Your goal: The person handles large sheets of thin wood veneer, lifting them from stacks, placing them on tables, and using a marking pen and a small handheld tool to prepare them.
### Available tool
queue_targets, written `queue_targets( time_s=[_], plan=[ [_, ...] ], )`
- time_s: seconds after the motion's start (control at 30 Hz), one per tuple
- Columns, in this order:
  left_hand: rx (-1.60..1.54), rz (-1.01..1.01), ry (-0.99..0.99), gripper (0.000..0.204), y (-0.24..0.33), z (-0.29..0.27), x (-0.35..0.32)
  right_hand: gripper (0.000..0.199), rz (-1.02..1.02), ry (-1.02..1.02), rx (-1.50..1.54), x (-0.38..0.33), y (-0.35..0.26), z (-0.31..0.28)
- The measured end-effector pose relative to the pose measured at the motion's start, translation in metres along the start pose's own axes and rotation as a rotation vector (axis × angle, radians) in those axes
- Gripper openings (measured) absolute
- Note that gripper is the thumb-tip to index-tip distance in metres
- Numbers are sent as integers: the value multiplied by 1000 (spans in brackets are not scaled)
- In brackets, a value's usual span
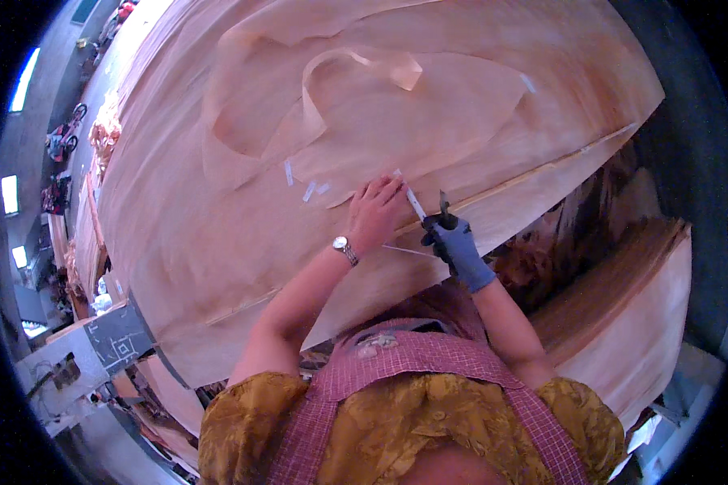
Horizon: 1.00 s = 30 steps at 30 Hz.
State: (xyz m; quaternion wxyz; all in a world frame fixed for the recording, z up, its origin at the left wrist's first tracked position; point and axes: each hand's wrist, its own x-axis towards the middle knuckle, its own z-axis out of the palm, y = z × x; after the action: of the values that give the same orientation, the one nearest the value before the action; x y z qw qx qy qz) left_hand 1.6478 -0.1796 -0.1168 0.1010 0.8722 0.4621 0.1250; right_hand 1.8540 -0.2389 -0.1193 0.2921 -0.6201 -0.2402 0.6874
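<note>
Bare, with a silver watch at the wrist, my left hand lies palm down on a large, thin sheet of wood veneer. Its fingers are extended close together, their tips beside the far end of a narrow white strip of tape. My right hand, in a blue-grey glove with black fingertips, is closed around the strip's near end. A slim dark tool sticks up from the same hand; its kind I cannot make out. Between the hands, a thin white strand runs toward the glove.
Short white tape pieces stick to the sheet left of my hands. Beyond lies a curled veneer offcut. A long narrow strip crosses the sheet toward the right. Another veneer stack stands lower right; a grey metal frame stands lower left.
</note>
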Motion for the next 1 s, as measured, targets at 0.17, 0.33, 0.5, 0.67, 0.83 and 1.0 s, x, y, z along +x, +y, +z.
queue_targets(
  time_s=[0.17, 0.33, 0.5, 0.67, 0.83, 1.0],
  plan=[
    [42, 66, 28, 53, 1, 5, -8, 20, -652, 314, -942, 6, -14, -27],
    [-102, -50, -143, 42, 24, -18, 51, 17, -267, 217, -46, 34, -74, -90],
    [25, 212, 26, 49, 71, 38, 127, 18, -279, 260, -175, 54, -79, -107],
    [64, 254, -51, 49, 69, 46, 135, 19, -785, 596, -1349, 72, -81, -131],
    [-298, 95, -178, 48, 35, 30, 186, 25, -1048, 359, -1008, 156, -164, -140],
    [-426, -91, 298, 54, 16, 45, 278, 38, -597, 216, -458, 267, -233, -148]
  ],
)
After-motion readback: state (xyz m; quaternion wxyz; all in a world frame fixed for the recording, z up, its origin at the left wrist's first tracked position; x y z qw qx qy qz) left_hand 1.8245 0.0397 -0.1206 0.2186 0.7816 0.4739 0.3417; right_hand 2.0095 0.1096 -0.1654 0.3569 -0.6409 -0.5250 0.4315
